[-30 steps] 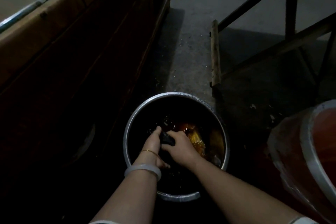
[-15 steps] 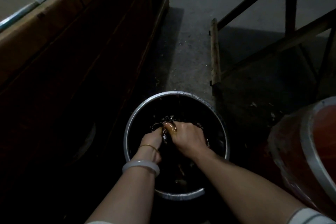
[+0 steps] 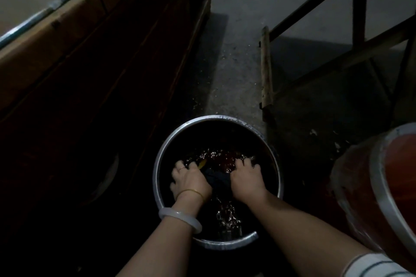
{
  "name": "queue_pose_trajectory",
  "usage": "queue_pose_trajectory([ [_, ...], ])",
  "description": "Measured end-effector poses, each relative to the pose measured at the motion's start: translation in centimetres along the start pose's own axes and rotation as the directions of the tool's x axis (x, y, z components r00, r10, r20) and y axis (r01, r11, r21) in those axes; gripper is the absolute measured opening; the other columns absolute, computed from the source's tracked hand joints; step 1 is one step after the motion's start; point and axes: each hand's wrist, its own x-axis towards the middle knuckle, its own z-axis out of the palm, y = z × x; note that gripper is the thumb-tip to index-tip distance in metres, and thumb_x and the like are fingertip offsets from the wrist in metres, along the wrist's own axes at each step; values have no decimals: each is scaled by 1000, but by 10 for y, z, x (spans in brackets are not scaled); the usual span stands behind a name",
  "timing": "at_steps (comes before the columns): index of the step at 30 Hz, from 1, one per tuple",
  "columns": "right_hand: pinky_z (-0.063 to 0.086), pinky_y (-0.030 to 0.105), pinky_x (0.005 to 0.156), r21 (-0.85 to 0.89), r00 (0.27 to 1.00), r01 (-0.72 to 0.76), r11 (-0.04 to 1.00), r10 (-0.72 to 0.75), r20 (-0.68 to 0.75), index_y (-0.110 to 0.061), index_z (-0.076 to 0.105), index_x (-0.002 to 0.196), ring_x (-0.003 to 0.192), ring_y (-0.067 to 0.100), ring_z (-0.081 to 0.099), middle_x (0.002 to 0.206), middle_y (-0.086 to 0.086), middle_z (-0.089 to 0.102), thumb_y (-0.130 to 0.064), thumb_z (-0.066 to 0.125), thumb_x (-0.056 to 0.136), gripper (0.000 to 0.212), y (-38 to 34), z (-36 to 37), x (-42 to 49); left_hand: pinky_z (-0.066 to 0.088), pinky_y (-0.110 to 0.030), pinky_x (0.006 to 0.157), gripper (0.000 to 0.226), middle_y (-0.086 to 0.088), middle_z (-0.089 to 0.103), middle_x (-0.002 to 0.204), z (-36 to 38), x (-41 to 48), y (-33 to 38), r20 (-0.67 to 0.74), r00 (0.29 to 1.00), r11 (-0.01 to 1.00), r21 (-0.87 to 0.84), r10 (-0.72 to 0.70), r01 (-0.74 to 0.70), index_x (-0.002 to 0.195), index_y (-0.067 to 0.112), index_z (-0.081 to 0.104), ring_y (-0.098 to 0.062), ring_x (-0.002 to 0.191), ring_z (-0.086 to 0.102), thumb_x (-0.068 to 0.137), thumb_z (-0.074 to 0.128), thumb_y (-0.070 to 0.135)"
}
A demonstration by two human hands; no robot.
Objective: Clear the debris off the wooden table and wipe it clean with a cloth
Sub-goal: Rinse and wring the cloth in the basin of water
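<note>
While both are dipping into the water-filled metal basin (image 3: 216,117) at lower centre, the left hand (image 3: 190,179) and right hand (image 3: 245,179) are each gripping the dark cloth (image 3: 217,179) between them, probably rinsing it before wiping the wooden tabletop (image 3: 74,16) at upper left.

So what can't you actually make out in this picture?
Head view:
The dark cloth: mostly sunk in murky water in the round metal basin, and covered by the left hand and right hand, whose fingers grip it.
The wooden table: top cut off by the upper left edge, blurred; remaining debris unclear.
The orange bucket with a metal rim: cut by the right edge; contents unseen.
Space under the table: too dark.
</note>
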Motion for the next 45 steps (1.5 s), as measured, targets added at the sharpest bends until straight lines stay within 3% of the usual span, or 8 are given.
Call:
queue_pose_trajectory([
  [5, 37, 39, 103, 349, 974, 228, 909, -216, -75, -22, 69, 105, 110, 22, 58, 107, 2, 69, -41, 64, 80, 32, 8, -59, -4, 25, -35, 114, 94, 0, 35, 145, -8, 7, -6, 165, 942, 955, -97, 292, -279, 143, 28, 32, -21, 138, 29, 62, 80, 28],
  [9, 48, 25, 60, 735, 948, 293, 612, -283, -143, -22, 65, 76, 64, 8, 59, 67, -6, 63, -27, 72, 60, 19, 18, -109, -14, 43, -6, 75, 55, 12, 61, 98, -16, 6, -17, -24, 921, 776, -529, 389, -342, 112, 31, 52, -2, 91, 58, 69, 79, 10],
  [13, 49, 25, 59, 931, 949, 277, 239, -218, -227, -12, 69, 81, 61, 9, 62, 66, -2, 65, -12, 69, 63, 18, 35, -126, -18, 50, -23, 71, 51, 0, 68, 88, -25, 4, -18, -76, 942, 643, -712, 326, -281, 95, 23, 63, -13, 82, 64, 47, 81, 25],
  [21, 58, 31, 68, 936, 995, -91, -341, 10, 100, -5, 73, 92, 68, 20, 70, 86, 14, 74, -19, 66, 92, 15, 29, -94, -8, 54, -38, 80, 29, -14, 73, 89, -51, -2, 18, 167, 982, 488, -867, 86, 105, 100, 6, 69, -30, 81, 69, 80, 70, 26],
  [26, 53, 42, 90, 764, 940, -338, -550, -231, 250, -8, 74, 104, 88, 28, 69, 98, 17, 73, -38, 59, 94, 36, 18, -88, -17, 50, -45, 93, 40, -21, 68, 106, -62, -11, 42, 282, 952, 280, -929, 116, 241, 107, 2, 69, -34, 93, 65, 89, 58, 36],
  [33, 57, 43, 75, 761, 961, -229, -607, -265, 78, -5, 67, 118, 81, 31, 69, 98, 19, 71, -22, 72, 83, 39, 3, -80, -29, 47, -31, 61, 35, -16, 55, 78, -95, -28, 70, 421, 870, 354, -879, 256, 321, 98, -1, 51, -26, 61, 56, 90, 43, 32],
  [38, 61, 39, 61, 789, 937, -321, -523, -295, 186, -3, 71, 100, 66, 27, 70, 83, 16, 72, -2, 66, 86, 15, 18, -93, -26, 51, -41, 93, 32, -14, 60, 118, -108, -25, 48, 38, 922, 914, -151, 386, -376, 119, 13, 59, -24, 101, 60, 87, 57, 16],
  [45, 56, 39, 85, 859, 836, -436, -267, -473, 278, 3, 70, 110, 90, 33, 68, 100, 20, 70, -4, 69, 69, 42, 28, -111, -32, 21, -42, 113, 86, -8, 5, 158, -90, -13, 2, 25, 342, 267, 572, 939, -775, 150, 26, 5, -34, 145, 8, 84, 60, 31],
])
